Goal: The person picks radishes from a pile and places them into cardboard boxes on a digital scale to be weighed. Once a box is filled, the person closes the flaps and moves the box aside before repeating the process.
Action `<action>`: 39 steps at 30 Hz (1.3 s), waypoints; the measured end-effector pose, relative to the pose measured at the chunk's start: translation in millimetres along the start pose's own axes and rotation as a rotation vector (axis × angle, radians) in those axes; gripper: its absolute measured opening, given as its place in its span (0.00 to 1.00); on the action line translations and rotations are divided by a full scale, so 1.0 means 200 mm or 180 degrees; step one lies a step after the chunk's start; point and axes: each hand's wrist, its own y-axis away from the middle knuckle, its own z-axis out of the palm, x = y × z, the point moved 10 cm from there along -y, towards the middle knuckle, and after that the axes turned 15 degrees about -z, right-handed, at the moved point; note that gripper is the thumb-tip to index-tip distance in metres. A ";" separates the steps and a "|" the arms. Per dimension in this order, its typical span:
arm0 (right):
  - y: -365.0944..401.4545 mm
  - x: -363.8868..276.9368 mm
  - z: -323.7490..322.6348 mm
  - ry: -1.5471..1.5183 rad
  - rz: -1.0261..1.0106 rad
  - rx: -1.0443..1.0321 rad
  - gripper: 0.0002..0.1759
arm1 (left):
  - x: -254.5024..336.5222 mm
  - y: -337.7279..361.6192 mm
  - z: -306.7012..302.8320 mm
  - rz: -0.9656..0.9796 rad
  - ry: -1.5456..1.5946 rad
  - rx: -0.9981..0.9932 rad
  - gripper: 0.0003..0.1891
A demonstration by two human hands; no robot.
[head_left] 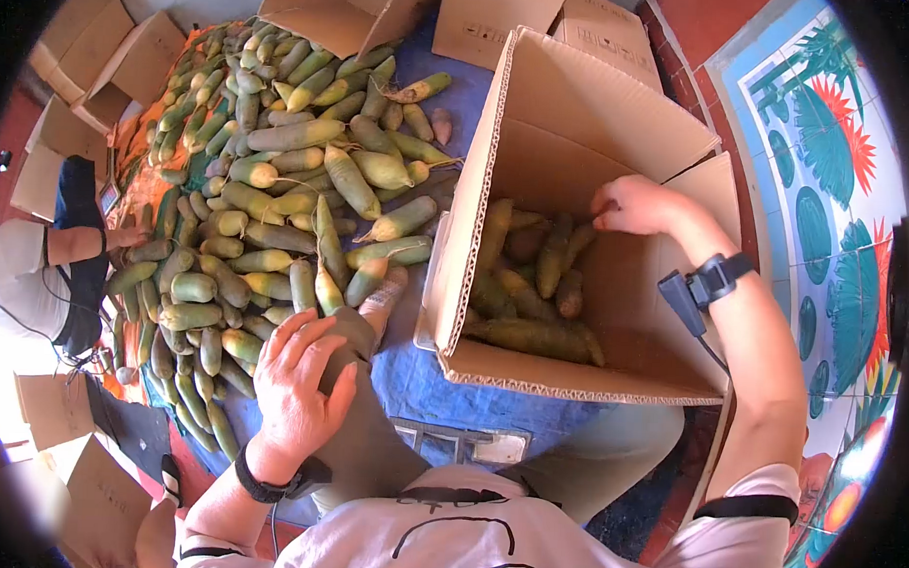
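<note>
My left hand (301,384) rests over my knee with its fingers spread, holding nothing, beside a large heap of green radishes (276,236). My right hand (632,205) is inside the open cardboard box (692,232), above its contents, with the fingers bent together; whatever they may hold is hidden. Several green radishes (534,287) lie in the bottom of that box, mostly on its left side, below and left of my right hand.
Another person (75,246) reaches toward the heap at the far left. More cardboard boxes (334,19) stand at the back and left. A blue sheet (413,333) lies under the heap. A painted tiled wall (818,197) runs along the right.
</note>
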 end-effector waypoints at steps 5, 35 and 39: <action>-0.11 -0.14 0.49 0.0147 -0.0392 -0.1245 0.28 | -0.02 -0.03 0.03 -0.0010 -0.0084 -0.0110 0.13; 0.21 -0.56 -0.21 -0.0489 -0.0325 0.0903 0.24 | -0.10 0.03 0.00 0.0055 0.0499 0.0102 0.15; 0.64 -0.68 -0.47 -0.0868 -0.0308 0.2347 0.24 | -0.09 0.05 -0.01 0.0095 0.0541 0.0208 0.17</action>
